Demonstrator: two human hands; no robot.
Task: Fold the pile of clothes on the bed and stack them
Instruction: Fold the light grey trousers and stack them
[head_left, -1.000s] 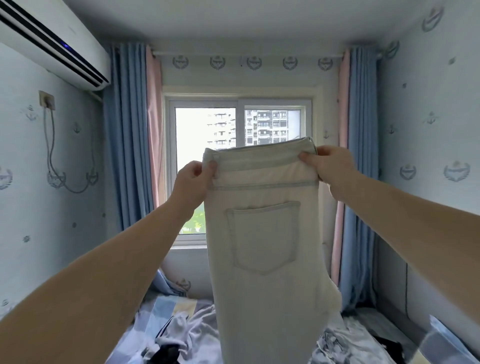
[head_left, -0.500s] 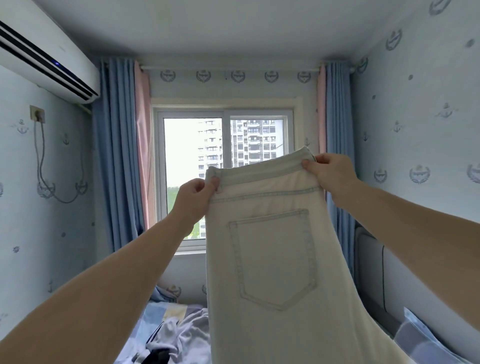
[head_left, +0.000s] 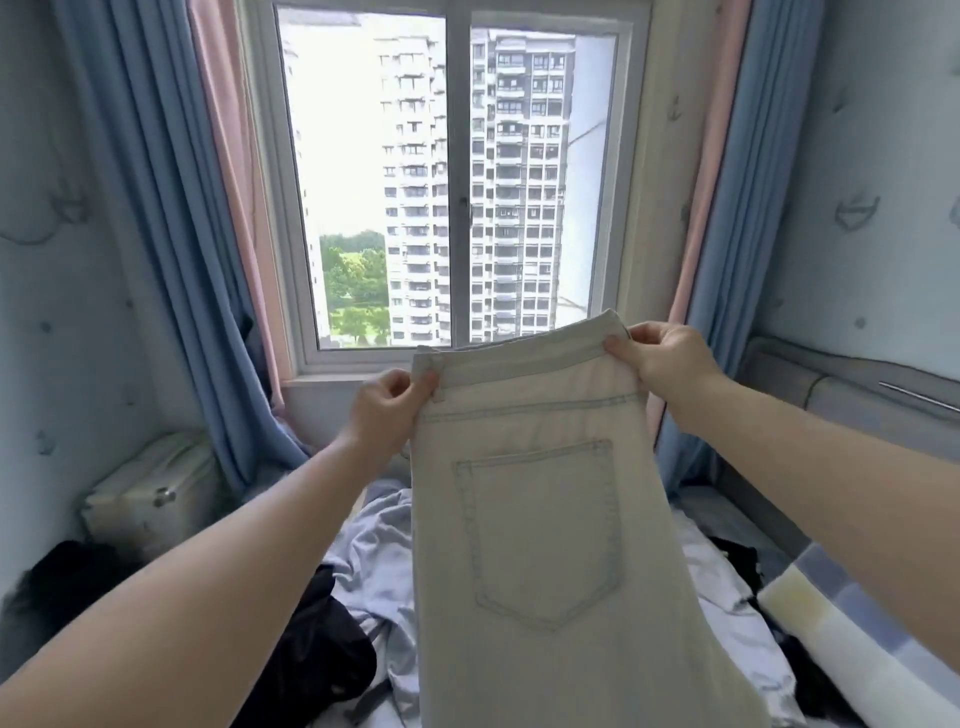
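Clutter at far left: pale latched case (head_left: 150, 491) under the blue curtain (head_left: 156, 234). Next along, on the bed (head_left: 719, 506), black garment (head_left: 311, 660) and crumpled pale-blue shirt (head_left: 371, 551), both unfolded, part of the pile (head_left: 363, 597). Then left hand (head_left: 387, 410), fingers curled, pinching the left end of the waistband (head_left: 519, 358). Between the hands, pale washed jeans (head_left: 545, 597), held up in the air above the pile and in front of the window (head_left: 457, 182), one back pocket (head_left: 540, 530) facing the camera, so apparently doubled lengthwise already; legs hanging down out of view. At the right end of the waistband, right hand (head_left: 670, 364), likewise closed in a pinch on the band. Further right, more dark clothing (head_left: 737, 561) and a checked pillow (head_left: 841, 639).

Likely handling: denim heavier and stiffer than the shirt below, limp enough to drape yet firm enough to keep a crease; not slippery, not fragile. Best held as now, at the waistband corners, thickest seam and least stretch. For the next fold, probably one grip kept on the band and another taken lower down the legs. Main risk: hanging legs dragging through the unfolded pile.
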